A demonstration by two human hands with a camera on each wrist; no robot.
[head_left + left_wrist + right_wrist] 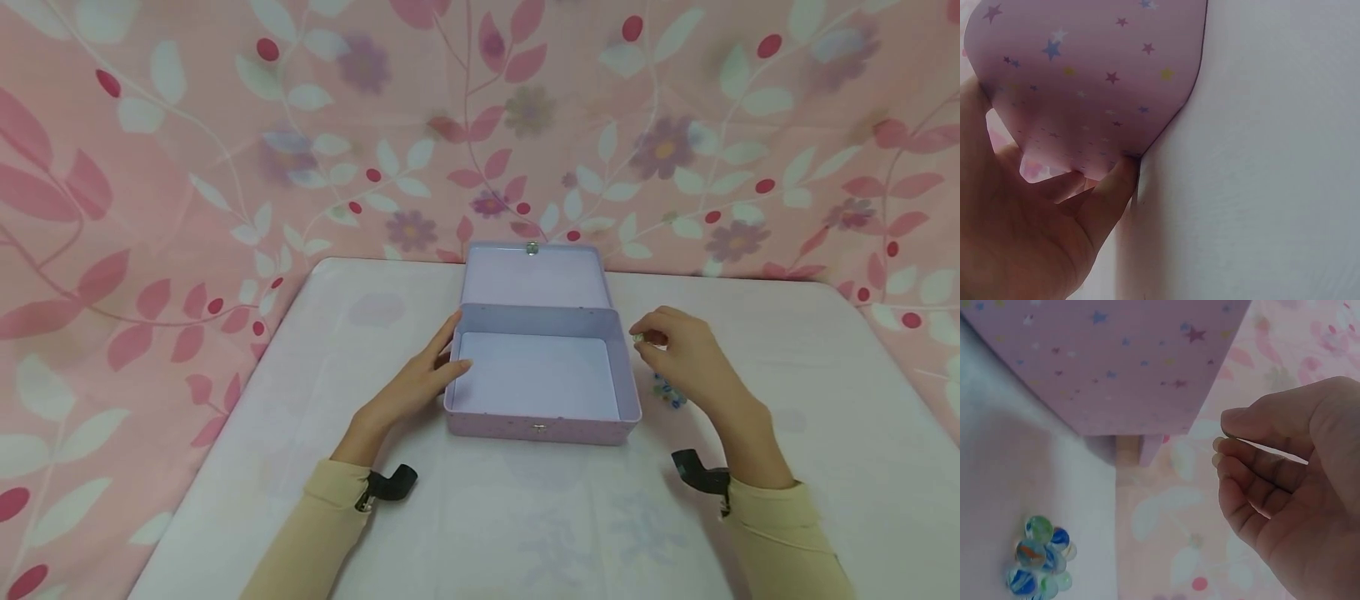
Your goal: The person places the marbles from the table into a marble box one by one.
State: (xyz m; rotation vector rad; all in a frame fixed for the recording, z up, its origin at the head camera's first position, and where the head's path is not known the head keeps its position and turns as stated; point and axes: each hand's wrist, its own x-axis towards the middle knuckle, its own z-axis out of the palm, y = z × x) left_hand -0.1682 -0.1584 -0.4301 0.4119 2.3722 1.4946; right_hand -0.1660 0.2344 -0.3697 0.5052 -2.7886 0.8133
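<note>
An open pink-lilac tin box with a star print stands on the white tablecloth, its hinged lid tipped back. My left hand holds the left wall, thumb over the rim and the other fingers along the outside. Just off the right wall, a little above its rim, my right hand pinches a small glassy marble between thumb and fingertips. In the right wrist view the fingers hide that marble. Below this hand lies a cluster of several glass marbles, with blue, green and orange swirls.
The white cloth covers the table around the box. Behind the table hangs a pink floral curtain. A black wrist camera mount sits at each sleeve cuff. The box floor is bare and pale.
</note>
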